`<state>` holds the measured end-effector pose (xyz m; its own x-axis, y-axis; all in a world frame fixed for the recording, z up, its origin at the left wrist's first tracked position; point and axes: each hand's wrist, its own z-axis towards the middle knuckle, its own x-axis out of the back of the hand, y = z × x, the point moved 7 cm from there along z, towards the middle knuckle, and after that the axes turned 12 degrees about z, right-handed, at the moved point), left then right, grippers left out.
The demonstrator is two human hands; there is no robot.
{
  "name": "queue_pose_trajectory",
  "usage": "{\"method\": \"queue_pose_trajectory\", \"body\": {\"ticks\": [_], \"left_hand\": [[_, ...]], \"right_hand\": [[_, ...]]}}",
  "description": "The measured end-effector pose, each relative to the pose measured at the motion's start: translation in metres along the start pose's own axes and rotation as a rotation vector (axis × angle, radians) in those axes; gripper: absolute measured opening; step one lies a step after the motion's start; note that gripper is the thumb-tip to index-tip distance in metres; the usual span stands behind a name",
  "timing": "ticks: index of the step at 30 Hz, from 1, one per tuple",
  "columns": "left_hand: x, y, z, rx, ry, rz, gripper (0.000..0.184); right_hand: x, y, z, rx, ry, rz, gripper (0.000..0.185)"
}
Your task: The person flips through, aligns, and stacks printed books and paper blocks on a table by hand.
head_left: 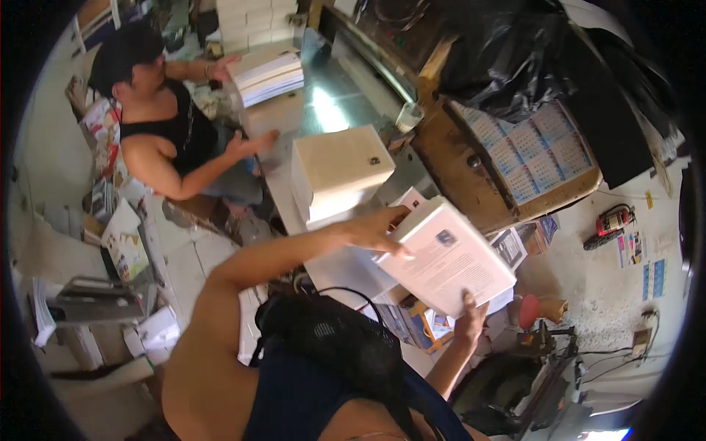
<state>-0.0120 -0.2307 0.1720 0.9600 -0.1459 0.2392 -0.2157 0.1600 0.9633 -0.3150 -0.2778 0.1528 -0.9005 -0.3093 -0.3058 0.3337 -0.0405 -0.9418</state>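
Observation:
A thick stack of printed sheets (448, 257), with a small dark picture and text on its top page, is held between my two hands, tilted. My left hand (375, 231) grips its upper left edge. At the lower right edge is my right hand (471, 320), its thumb on the top page and its other fingers hidden beneath. Just left of these sheets, a tall cream stack (342, 162) stands on the metal table (283, 173).
A person (180, 125) in a black cap sits across at the upper left, hands near another paper stack (268, 77). A brown machine panel (456, 169) carries a calendar (529, 151) and black plastic (507, 66). Shelved papers (401, 323) lie below the table's edge.

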Motion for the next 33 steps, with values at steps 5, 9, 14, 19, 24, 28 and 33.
{"method": "queue_pose_trajectory", "body": {"ticks": [5,9,14,19,24,28,33], "left_hand": [[0.011,-0.055,-0.070,-0.070,-0.089,0.272,0.104],[0.017,-0.109,-0.109,-0.041,-0.089,0.359,0.095],[0.015,-0.178,-0.125,-0.070,-0.025,0.501,0.089],[0.012,-0.226,-0.129,-0.008,-0.018,0.602,0.097],[0.010,-0.224,-0.137,0.003,0.017,0.589,0.105],[-0.002,-0.220,-0.141,-0.109,0.184,0.676,0.114],[-0.010,-0.217,-0.138,-0.061,0.219,0.621,0.120]], "right_hand": [[-0.006,0.064,-0.042,-0.172,-0.227,0.000,0.092],[-0.021,0.138,-0.059,-0.460,-0.272,-0.019,0.081],[-0.047,0.165,-0.045,0.078,-0.488,-0.804,0.078],[-0.016,0.214,-0.042,0.087,-0.481,-0.845,0.091],[-0.008,0.222,-0.039,-0.180,-0.486,-0.691,0.105],[-0.027,0.213,-0.045,0.075,-0.548,-0.811,0.113],[-0.027,0.224,-0.051,-0.066,-0.483,-0.772,0.115]]}}
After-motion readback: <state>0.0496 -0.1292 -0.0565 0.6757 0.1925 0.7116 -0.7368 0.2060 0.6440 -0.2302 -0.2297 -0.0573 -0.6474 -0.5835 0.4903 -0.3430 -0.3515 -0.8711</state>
